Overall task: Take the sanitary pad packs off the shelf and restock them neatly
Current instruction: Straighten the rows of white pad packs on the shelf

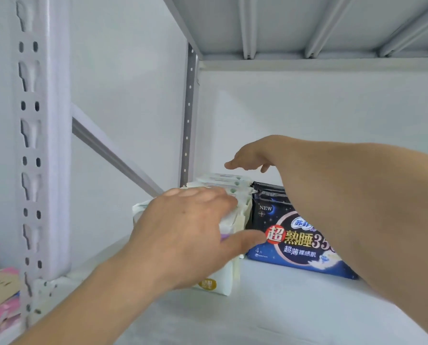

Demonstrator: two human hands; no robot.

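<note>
While the left hand (188,230) lies palm-down with fingers spread over the upright row of white plastic-wrapped sanitary pad packs (229,195), its thumb stretches rightward against the dark blue night-sky pad pack (295,240) just beside them. It presses rather than clasps. The right hand (251,155) reaches deep over both stacks, forearm angled across, fingers loosely extended and holding nothing. All packs stand on the white metal shelf board (270,307), near its grey perforated rear upright (189,115).

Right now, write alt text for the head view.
A left hand presses flat on a row of upright white plastic pad packs on a white metal shelf, beside dark blue packs. The right hand reaches over them.
</note>
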